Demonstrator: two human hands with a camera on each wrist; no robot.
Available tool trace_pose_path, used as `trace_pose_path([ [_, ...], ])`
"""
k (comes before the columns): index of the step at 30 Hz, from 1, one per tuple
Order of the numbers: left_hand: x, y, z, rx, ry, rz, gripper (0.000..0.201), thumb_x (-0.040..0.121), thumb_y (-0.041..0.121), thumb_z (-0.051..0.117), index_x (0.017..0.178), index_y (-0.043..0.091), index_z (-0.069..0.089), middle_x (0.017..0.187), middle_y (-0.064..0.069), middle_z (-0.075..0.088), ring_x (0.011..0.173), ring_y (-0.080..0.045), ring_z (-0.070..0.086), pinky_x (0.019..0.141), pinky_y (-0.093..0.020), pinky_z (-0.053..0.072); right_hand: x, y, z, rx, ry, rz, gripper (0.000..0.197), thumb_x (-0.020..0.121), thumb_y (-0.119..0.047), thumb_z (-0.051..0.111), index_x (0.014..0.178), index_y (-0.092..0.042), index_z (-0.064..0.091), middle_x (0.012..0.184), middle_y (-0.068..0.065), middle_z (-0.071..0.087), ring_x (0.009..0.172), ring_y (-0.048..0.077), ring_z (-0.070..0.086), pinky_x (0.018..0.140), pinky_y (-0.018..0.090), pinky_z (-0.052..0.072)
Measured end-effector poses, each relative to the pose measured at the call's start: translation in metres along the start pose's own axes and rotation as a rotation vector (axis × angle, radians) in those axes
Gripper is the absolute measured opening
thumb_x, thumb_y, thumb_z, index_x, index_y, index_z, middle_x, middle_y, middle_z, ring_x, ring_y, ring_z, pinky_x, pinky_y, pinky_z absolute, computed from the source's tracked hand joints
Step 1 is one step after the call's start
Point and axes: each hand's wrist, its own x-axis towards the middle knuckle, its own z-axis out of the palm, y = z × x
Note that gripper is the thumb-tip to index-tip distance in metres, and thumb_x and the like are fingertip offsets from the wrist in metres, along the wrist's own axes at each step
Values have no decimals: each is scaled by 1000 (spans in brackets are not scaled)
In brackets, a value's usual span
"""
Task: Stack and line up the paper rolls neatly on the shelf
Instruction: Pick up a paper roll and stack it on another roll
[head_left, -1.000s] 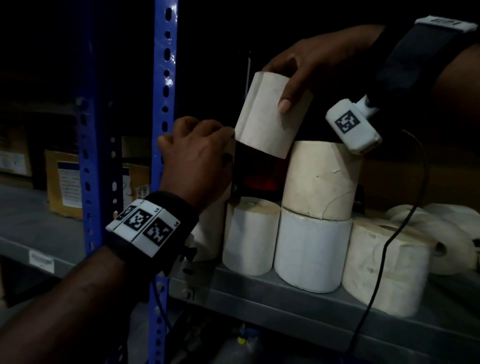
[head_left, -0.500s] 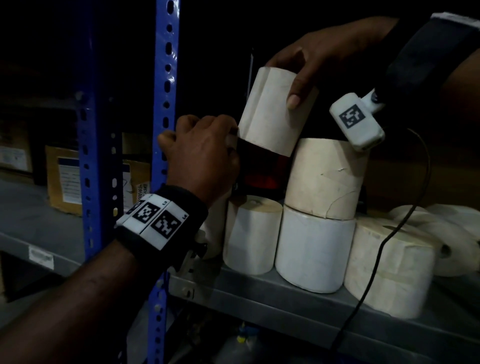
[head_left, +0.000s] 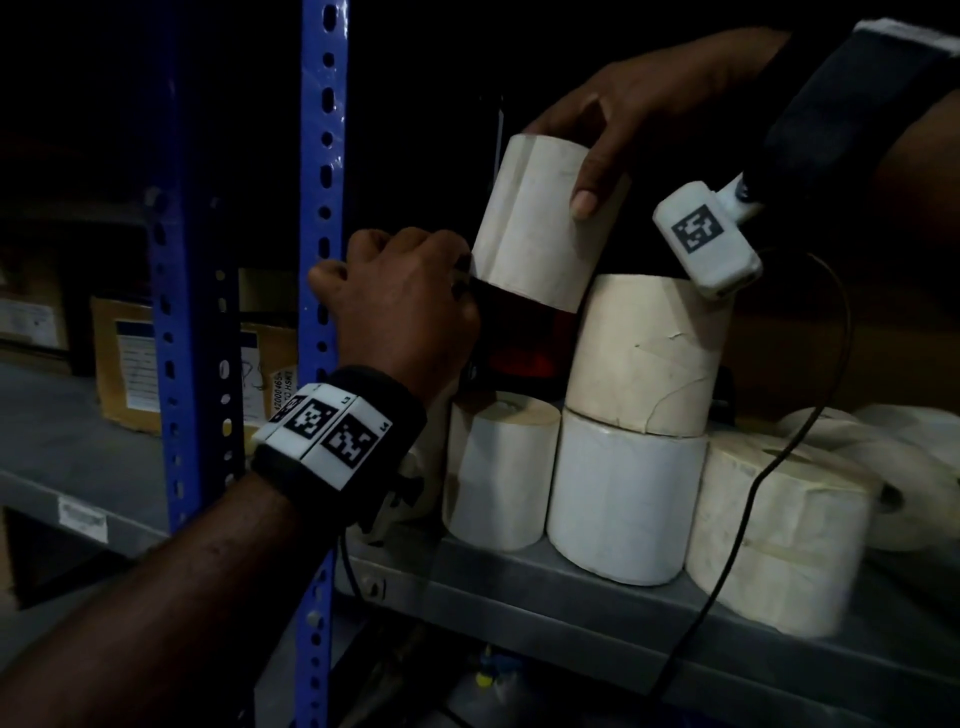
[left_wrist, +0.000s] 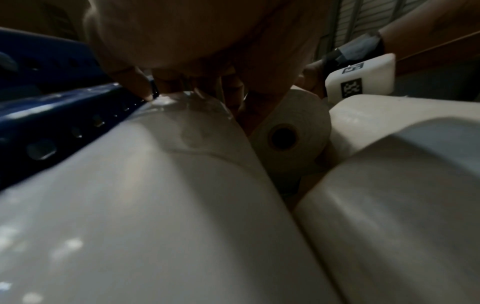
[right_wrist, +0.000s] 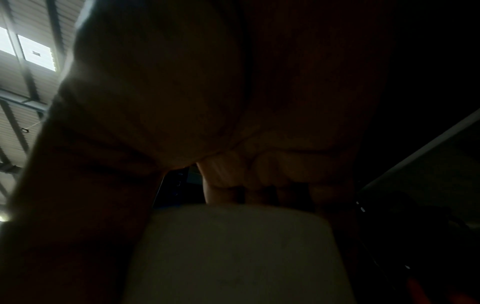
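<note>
My right hand (head_left: 571, 156) grips a cream paper roll (head_left: 540, 223) from above, thumb on its front, and holds it tilted in the air over the shelf (head_left: 571, 587). Its lower corner is close to a cream roll (head_left: 649, 353) stacked on a white roll (head_left: 623, 499). From the right wrist, the held roll (right_wrist: 233, 246) shows below curled fingers (right_wrist: 259, 179). My left hand (head_left: 415, 291) curls over the top of a tall roll (left_wrist: 155, 205) beside the blue post (head_left: 322, 208), which is mostly hidden in the head view. A small white roll (head_left: 498, 478) stands between them.
A wide cream roll (head_left: 779, 540) stands at the right, with loose rolls (head_left: 909, 467) lying behind it. A black cable (head_left: 727, 571) hangs across the shelf front. A red-lit dark object (head_left: 519, 353) sits behind the rolls. A cardboard box (head_left: 124, 364) stands on the left shelf.
Very little. My right hand has brought the tilted roll slightly more upright, and my left hand has edged right, closer to that roll's lower edge.
</note>
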Motion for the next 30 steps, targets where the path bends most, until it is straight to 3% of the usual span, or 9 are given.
trace_pose_path([
  [5,-1,0,0,-13,7,-2,24,88,33,51,110,34,61,121,8,61,121,-26,43,97,-46,23,2,0,1,-11,-31,-13,57,70,-1,66,123,-23,63,107,-5,76,97,12,73,65,20,58],
  [8,-3,-6,0,-5,-27,61,35,87,35,49,119,31,59,127,5,58,124,-29,40,95,-46,24,4,-4,3,-28,-40,-8,62,69,-2,67,128,-20,61,108,-4,76,98,13,73,64,21,58],
  [12,-15,-12,-1,22,-114,164,62,80,40,56,140,27,43,147,1,40,137,-30,26,103,-50,21,8,-10,7,-128,-44,-4,73,64,-10,73,134,-20,59,113,-6,74,102,12,72,68,23,60],
  [15,-28,-15,-5,-8,-126,216,77,78,51,46,147,21,33,155,-3,29,143,-29,15,110,-55,17,14,-14,10,-221,-49,20,80,55,-19,79,133,-26,60,113,-8,74,102,12,72,73,29,62],
  [17,-35,-16,-7,2,-156,248,80,80,51,47,149,16,28,159,-5,22,147,-28,8,114,-56,12,17,-17,15,-306,-55,35,80,53,-22,82,130,-28,62,110,-10,74,99,8,72,71,27,61],
  [21,-46,-19,-7,71,-225,311,89,80,57,39,153,10,18,163,-8,6,149,-30,-9,115,-64,2,24,-15,26,-333,-103,73,77,53,-18,85,127,-26,64,107,-9,75,97,12,73,77,37,61],
  [24,-54,-22,-7,130,-269,353,97,82,68,33,155,9,7,163,-10,-6,147,-32,-19,113,-67,-1,26,-12,31,-330,-140,85,78,51,-18,85,125,-21,64,109,-5,76,98,14,73,78,37,61],
  [28,-67,-23,-5,174,-316,370,103,82,79,25,155,9,1,162,-11,-10,147,-32,-19,113,-67,1,32,-15,39,-494,-107,98,83,46,-31,88,126,-26,64,109,-9,74,95,9,71,74,27,58],
  [30,-73,-24,-2,185,-338,352,104,82,81,22,155,9,0,162,-12,-11,147,-32,-20,113,-67,1,35,-16,43,-527,-113,117,91,39,-38,87,126,-25,65,111,-7,73,98,12,70,79,32,59],
])
